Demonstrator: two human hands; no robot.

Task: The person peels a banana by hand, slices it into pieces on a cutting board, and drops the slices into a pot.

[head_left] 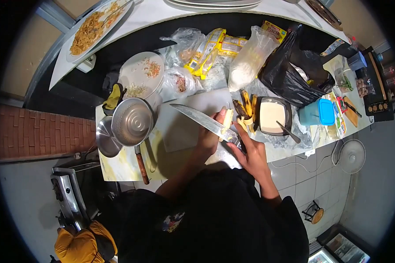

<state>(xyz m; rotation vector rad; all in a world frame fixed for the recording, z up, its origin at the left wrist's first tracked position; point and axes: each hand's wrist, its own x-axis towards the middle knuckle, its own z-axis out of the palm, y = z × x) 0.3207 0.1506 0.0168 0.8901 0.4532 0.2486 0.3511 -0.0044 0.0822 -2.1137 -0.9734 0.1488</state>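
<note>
A large knife (197,117) lies diagonally across the space above the white cutting board (173,127), its tip toward the upper left. My left hand (208,136) is closed around a peeled pale banana piece (227,119), partly behind the blade. At the knife's handle end, my right hand (253,157) has its thumb and index finger on either side of the handle, which is mostly hidden; the index fingertip is close to the banana. Just beyond are browned banana peels (246,104) and a dark square bowl of pale batter (272,115) with a spoon in it.
At left are a plate with chopped bits (129,72), a metal pot (132,122) and a wooden-handled utensil (141,166). Plastic bags (252,59), yellow packets (206,52) and a black bag (289,72) line the back. A blue-lidded container (326,111) stands right.
</note>
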